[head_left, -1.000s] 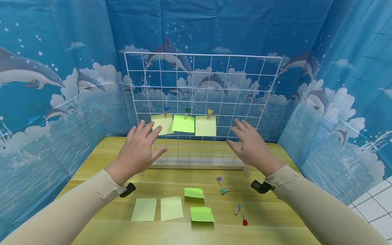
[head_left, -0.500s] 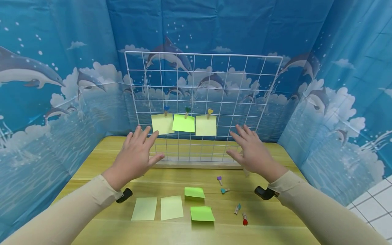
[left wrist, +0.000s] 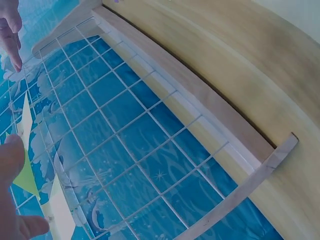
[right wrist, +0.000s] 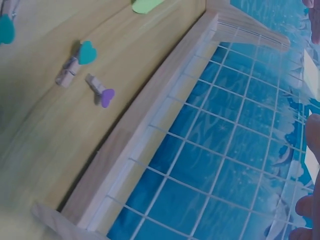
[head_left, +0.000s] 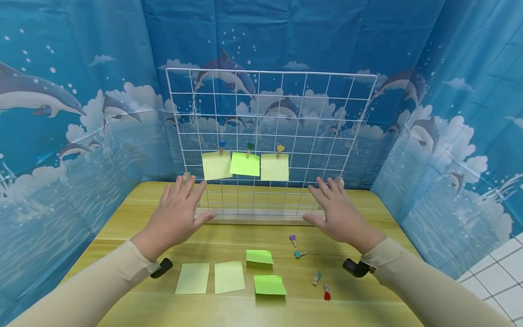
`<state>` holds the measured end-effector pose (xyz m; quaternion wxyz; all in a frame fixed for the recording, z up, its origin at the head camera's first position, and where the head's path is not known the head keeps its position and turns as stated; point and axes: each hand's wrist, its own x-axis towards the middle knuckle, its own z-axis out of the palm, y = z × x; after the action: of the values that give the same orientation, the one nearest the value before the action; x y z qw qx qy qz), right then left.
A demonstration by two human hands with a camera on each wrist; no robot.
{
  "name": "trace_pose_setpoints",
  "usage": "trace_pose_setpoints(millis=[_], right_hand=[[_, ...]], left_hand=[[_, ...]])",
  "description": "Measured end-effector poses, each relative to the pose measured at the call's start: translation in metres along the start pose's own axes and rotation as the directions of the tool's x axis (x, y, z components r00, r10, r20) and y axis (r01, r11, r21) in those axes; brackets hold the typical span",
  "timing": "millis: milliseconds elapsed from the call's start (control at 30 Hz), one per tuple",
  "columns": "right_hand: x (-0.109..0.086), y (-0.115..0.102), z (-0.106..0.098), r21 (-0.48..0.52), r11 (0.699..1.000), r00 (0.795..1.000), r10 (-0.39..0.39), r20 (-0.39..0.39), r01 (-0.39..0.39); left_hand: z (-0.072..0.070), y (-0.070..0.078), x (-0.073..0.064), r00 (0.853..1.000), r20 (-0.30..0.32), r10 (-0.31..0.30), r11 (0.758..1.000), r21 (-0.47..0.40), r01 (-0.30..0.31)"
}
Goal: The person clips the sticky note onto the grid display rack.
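My left hand (head_left: 173, 218) is held out with fingers spread, in front of the lower left of the white wire grid (head_left: 305, 116). On the other side my right hand (head_left: 341, 215) is spread the same way before the grid's lower right. Neither hand holds anything. Between them, three sticky notes hang on the grid: a pale yellow note (head_left: 216, 166) under a blue heart clip (head_left: 222, 146), a bright green note (head_left: 245, 164) under a dark green heart clip (head_left: 250, 148), and another pale yellow note (head_left: 274, 168) under a yellow heart clip (head_left: 280, 150).
On the wooden table (head_left: 229, 313) lie two pale notes (head_left: 193, 279) and two bright green notes (head_left: 269, 285). To their right are a purple heart clip (head_left: 293, 240), two teal clips (head_left: 299, 255) and a red one (head_left: 327, 293). A dolphin-print curtain (head_left: 253, 27) surrounds the table.
Both hands have moved down and slightly outward, away from the hanging notes, with fingers still spread. The notes and clips have stayed where they were.
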<state>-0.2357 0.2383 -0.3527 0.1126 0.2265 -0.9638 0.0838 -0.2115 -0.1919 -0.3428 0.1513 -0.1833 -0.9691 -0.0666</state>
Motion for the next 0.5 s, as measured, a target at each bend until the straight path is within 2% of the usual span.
trace_pose_setpoints(millis=[500], right_hand=[[-0.019, 0.003, 0.019, -0.009, 1.000, 0.999, 0.004, 0.055, -0.003]], left_hand=[[0.021, -0.007, -0.016, 0.999, 0.046, -0.002, 1.000, -0.006, 0.002]])
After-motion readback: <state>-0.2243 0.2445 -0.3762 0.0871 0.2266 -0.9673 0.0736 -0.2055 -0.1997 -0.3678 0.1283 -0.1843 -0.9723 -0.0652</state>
